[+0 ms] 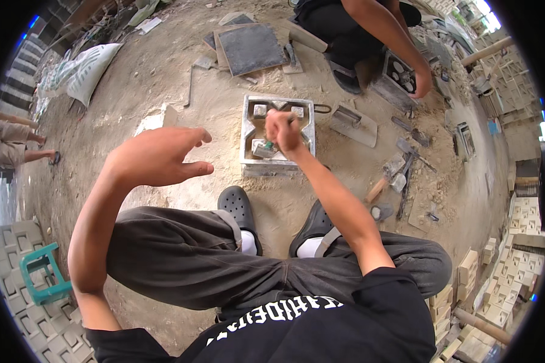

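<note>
A square metal block mould [246, 136] stands on the sandy ground in front of my feet, with raised blocks and X-shaped gaps inside its frame. Over its middle, my right hand [283, 130] is closed round a small hand tool [267, 145] with a green part; its working end points down at the mould's near left block, and its exact kind is unclear. My left hand [163, 154] hovers left of the mould, holding nothing, its thumb and fingers apart.
A flat trowel [355, 125] lies right of the mould, near a hammer [386, 179] and other tools. Dark square boards [251, 48] lie beyond. Another person [369, 36] crouches at the far right, one hand on a second mould [393, 85]. A green stool [44, 275] stands lower left.
</note>
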`<state>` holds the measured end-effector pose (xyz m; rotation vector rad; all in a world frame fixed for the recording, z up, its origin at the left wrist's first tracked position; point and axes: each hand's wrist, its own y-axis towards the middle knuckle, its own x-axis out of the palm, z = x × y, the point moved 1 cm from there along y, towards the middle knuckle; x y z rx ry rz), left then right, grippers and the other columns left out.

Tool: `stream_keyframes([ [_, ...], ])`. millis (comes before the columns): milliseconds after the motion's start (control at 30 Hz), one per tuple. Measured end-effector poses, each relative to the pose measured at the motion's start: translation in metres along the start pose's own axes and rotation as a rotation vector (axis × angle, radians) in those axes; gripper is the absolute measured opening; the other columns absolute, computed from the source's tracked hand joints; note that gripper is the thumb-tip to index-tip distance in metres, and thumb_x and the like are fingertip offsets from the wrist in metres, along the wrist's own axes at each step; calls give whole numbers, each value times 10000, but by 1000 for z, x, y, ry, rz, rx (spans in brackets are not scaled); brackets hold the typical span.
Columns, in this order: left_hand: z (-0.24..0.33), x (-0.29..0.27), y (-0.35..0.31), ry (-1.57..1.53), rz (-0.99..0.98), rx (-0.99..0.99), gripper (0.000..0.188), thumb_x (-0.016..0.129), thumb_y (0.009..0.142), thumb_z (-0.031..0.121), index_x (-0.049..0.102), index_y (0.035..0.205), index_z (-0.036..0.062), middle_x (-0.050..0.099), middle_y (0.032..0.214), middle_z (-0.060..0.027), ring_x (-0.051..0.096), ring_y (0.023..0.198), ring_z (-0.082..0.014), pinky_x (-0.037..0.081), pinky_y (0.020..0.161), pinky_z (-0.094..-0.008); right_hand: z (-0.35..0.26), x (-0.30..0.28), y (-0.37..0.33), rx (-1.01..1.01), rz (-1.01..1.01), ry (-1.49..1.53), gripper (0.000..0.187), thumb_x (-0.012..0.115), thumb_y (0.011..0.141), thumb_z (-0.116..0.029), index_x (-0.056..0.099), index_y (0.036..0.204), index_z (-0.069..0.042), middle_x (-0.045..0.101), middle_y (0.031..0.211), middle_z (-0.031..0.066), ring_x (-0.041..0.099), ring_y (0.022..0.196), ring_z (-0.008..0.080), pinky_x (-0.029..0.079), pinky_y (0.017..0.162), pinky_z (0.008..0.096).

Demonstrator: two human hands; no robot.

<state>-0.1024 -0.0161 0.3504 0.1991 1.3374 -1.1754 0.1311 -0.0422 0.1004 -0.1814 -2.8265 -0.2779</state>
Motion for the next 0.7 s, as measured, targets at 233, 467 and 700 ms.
stream_keyframes([
  [233, 0, 46, 67, 353, -352, -81, 617, 596, 875, 527, 533, 1228, 25, 637, 1126, -193, 617, 1045, -361, 476, 919, -442, -101, -72, 43, 116, 191, -203, 490, 496, 925, -370, 487, 536, -72, 491, 470, 52, 538, 458, 184, 466, 489, 324],
  [467, -32, 73, 187, 586, -216, -54, 560, 607, 869, 510, 556, 1156, 32, 635, 1131, -156, 599, 1101, -327, 478, 915, -466, -147, -160, 0, 355, 121, -1092, 642, 487, 900, -585, 648, 629, -26, 622, 572, 73, 649, 649, 188, 512, 574, 351],
  [700, -67, 109, 260, 355, 149, -232, 595, 568, 912, 407, 400, 1389, 94, 498, 1365, -153, 517, 1234, -315, 433, 1009, -486, -120, -222, -88, 660, 488, -753, 626, 464, 910, -629, 622, 1199, -97, 663, 893, 112, 642, 842, 205, 601, 626, 386],
])
